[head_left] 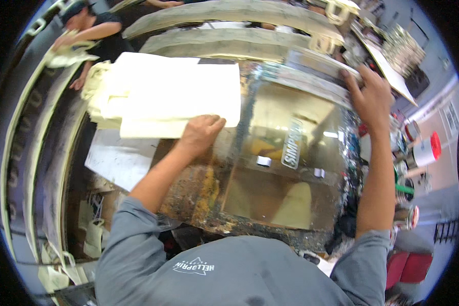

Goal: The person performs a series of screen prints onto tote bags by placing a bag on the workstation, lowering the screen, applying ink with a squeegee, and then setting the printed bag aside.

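paint-crusted tabletop [199, 199] carries a glossy printing screen [285, 158], its long side running left to right. left hand [201, 133], curled, presses the near edge of a cream cloth stack [173, 97]; right hand [370, 94] grips the screen's far right corner. beyond, another person handles cloth.

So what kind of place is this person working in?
Probably a screen-printing workshop. The left hand rests on a stack of cream fabric, the right hand grips a paint-stained printing frame, and ink pots crowd the right side.
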The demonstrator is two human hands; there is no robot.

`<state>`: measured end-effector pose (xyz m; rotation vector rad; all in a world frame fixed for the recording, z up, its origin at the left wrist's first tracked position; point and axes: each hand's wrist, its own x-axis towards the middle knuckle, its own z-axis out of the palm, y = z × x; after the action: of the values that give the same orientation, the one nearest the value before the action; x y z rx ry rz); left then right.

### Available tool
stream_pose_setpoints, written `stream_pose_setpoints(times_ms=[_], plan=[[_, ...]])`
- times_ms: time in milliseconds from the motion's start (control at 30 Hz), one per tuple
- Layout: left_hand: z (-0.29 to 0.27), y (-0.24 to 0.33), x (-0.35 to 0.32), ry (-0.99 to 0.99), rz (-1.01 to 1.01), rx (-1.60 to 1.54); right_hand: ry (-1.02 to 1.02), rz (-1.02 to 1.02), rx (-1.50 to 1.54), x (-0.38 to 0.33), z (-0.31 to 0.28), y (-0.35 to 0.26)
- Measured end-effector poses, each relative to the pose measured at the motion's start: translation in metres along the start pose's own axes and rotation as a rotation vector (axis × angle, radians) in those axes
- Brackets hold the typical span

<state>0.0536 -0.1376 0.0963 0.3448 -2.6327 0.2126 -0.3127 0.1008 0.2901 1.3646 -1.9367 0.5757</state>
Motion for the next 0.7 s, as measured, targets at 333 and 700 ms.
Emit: stream_pose_setpoints(times_ms=[333,700], plan=[[0.116,0.19,0.066,-0.389,0.06,-0.413,-0.1,-0.015,-0.021,0.0,-0.002,-0.003],[0.137,0.298,0.106,-0.216,0.096,-0.434,-0.125,0.034,0.114,0.029,-0.006,0.014]])
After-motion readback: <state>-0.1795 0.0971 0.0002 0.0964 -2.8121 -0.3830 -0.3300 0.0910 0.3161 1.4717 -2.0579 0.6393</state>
